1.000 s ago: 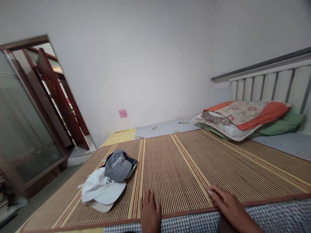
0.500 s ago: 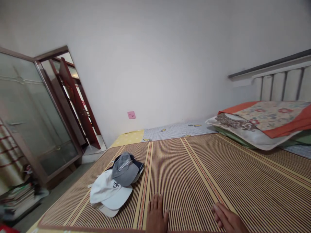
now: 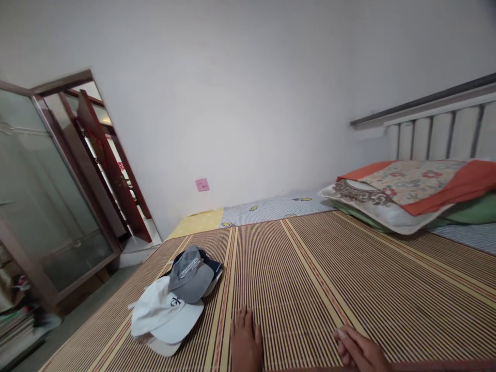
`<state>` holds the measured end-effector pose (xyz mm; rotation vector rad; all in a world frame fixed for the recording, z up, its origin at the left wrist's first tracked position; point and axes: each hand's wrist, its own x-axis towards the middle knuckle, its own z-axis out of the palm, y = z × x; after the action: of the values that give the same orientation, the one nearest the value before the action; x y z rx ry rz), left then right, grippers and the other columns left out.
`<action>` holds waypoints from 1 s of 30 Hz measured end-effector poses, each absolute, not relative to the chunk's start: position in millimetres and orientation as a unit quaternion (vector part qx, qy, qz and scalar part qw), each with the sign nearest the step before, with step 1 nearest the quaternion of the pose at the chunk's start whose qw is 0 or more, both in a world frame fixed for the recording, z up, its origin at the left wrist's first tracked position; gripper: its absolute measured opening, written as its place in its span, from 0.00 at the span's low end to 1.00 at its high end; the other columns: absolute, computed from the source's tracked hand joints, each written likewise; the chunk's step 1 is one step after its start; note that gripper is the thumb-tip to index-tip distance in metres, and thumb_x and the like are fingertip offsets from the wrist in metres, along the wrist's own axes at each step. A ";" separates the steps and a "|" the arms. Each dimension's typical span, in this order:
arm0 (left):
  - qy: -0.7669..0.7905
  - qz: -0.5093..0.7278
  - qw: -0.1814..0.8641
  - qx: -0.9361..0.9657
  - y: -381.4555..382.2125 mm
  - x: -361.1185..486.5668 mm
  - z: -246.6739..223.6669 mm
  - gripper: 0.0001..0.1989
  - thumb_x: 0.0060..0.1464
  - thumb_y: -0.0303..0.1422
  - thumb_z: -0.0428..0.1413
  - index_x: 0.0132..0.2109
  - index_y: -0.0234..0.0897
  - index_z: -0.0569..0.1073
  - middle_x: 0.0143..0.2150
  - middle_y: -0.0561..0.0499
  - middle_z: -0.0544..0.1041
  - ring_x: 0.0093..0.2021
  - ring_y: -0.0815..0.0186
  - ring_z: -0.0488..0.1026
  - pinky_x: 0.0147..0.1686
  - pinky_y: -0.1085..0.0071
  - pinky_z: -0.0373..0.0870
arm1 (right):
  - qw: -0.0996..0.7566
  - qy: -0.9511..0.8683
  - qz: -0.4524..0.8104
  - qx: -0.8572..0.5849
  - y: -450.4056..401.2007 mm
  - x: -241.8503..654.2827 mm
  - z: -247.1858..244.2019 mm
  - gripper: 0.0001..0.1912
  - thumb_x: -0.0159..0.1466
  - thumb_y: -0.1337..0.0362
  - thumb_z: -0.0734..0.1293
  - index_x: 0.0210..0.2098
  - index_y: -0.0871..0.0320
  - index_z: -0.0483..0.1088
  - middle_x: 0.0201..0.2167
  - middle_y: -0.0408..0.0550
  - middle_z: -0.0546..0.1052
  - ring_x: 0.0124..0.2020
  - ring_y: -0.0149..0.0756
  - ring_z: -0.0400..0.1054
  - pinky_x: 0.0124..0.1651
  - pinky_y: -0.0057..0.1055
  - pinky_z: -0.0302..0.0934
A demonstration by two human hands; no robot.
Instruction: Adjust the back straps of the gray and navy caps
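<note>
My left hand (image 3: 246, 342) lies palm down on the striped bamboo mat (image 3: 271, 279), fingers stretched out, holding nothing. To the right, my right hand (image 3: 360, 350) rests on its side at the mat's near edge, its fingers curled and pressed together with nothing seen in them. Left of my left hand is a pile of caps. A white cap (image 3: 166, 310) with a dark logo lies in front, over another pale brim. A grey cap (image 3: 190, 275) with lettering overlaps it, and a dark navy cap (image 3: 216, 266) shows partly behind. Neither hand touches the caps.
Pillows (image 3: 387, 199) with a floral, orange-edged cover (image 3: 418, 181) are stacked at the right by the white headboard (image 3: 442, 135). A pink note (image 3: 202, 184) is on the wall. At the left stand a frosted glass door (image 3: 58, 206) and a doorway.
My view has turned slightly right, so the caps, doorway and pillows sit further left in the picture. Both hands stay nearly where they were, and the caps remain on the mat.
</note>
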<state>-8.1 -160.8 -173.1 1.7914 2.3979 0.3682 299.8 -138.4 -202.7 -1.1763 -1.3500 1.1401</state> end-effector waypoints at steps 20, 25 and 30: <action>0.806 0.125 0.031 0.578 -147.1 -8.8 -187.0 0.30 0.64 0.29 0.41 0.71 0.36 0.65 0.75 0.47 0.60 0.75 0.55 0.53 0.75 0.52 0.47 | 0.302 -0.699 0.524 -0.382 -90.8 175.3 -180.9 0.16 0.67 0.50 0.60 0.29 0.54 0.67 0.24 0.43 0.73 0.26 0.37 0.71 0.31 0.31 0.62; 0.804 0.108 0.017 0.584 -147.4 -10.2 -187.6 0.30 0.64 0.28 0.40 0.71 0.35 0.65 0.75 0.46 0.60 0.75 0.56 0.53 0.74 0.53 0.48 | 0.279 -0.791 0.354 -0.413 -113.5 162.8 -183.1 0.08 0.65 0.61 0.61 0.30 0.54 0.65 0.28 0.43 0.74 0.31 0.37 0.70 0.34 0.30 0.53; 0.800 0.114 0.011 0.590 -146.7 -12.6 -189.8 0.29 0.64 0.28 0.41 0.70 0.34 0.66 0.75 0.45 0.60 0.75 0.55 0.53 0.74 0.52 0.48 | 0.251 -0.827 0.269 -0.425 -116.6 160.7 -185.0 0.09 0.68 0.64 0.58 0.33 0.54 0.66 0.31 0.45 0.78 0.33 0.38 0.74 0.34 0.29 0.52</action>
<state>-12.6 -146.7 -189.8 1.8392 2.4940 0.3559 160.7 -116.6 -185.0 -1.1580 -2.2504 0.7325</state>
